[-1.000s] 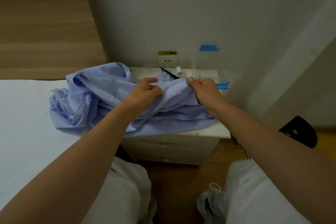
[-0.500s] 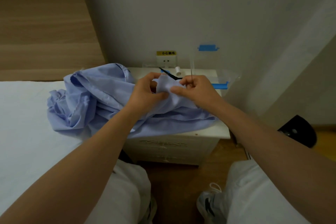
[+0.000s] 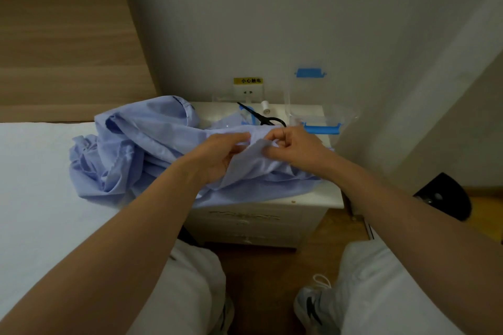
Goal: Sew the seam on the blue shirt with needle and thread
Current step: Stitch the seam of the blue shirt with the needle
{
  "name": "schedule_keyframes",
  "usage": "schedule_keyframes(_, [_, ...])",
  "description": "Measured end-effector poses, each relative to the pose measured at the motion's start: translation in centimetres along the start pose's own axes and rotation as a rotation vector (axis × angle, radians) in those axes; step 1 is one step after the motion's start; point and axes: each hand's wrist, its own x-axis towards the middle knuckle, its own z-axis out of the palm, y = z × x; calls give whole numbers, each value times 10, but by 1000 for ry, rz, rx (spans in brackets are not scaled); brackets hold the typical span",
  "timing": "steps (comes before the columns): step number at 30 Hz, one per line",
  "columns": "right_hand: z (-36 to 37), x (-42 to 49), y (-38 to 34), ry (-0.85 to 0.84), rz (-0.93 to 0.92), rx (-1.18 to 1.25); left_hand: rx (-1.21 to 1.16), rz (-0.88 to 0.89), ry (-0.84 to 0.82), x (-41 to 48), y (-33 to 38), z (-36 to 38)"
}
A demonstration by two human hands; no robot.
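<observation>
— Where's the blue shirt (image 3: 141, 149)?
— Heaped over the left side of the nightstand (image 3: 321, 196) and spilling onto the bed's (image 3: 40, 198) edge.
— And your hands?
— Close together above it. My left hand (image 3: 217, 155) and my right hand (image 3: 295, 147) each pinch the same raised fold, fingers curled.
— The needle?
— Too small to tell. The thread spool (image 3: 265, 106) stands at the nightstand's back edge, with the black scissors (image 3: 261, 117) just beside it.
</observation>
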Motion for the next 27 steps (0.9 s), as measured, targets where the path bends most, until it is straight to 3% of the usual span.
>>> schedule_keyframes(4, [10,-4,1,-137,-41,-72,83,-9,-51,3,-5,5])
schedule_keyframes(7, [5,-4,4,-51,-29,-38,135,99,54,7,-7,9])
schedule_keyframes(14, [-4,2,5,134,-83,78,395,695,254,-3,2,3])
schedule_keyframes(22, [-2,4,2,189,-187,-49,849,974,317,-7,2,1])
schedule_keyframes(27, [-3,5,2,269,-212,-74,902,1021,308,-9,5,2])
